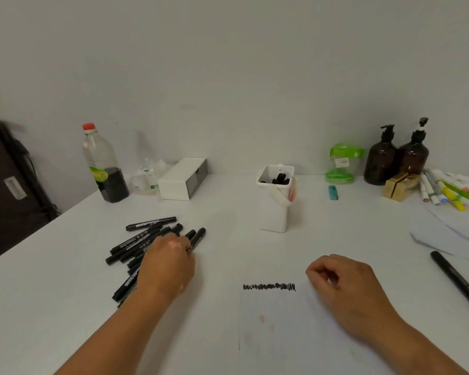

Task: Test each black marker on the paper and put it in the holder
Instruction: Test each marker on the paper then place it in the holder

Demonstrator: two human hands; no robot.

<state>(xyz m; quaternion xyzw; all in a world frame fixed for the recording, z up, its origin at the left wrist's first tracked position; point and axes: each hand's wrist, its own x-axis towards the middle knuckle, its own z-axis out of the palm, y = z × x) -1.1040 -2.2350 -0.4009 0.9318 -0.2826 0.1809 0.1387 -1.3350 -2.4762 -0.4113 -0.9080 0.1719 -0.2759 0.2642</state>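
A heap of several black markers lies on the white table at the left. My left hand lies over the heap's right side, its fingers curled round one marker. A sheet of white paper sits in front of me with a black scribble band near its top edge. My right hand rests on the paper's right side, fingers loosely curled, holding nothing. The white holder stands behind the paper with several black markers inside.
One black marker lies alone at the right. Along the wall stand a plastic bottle, a white box, a green container, two brown pump bottles, a blue lighter and coloured markers. Loose papers lie at the right.
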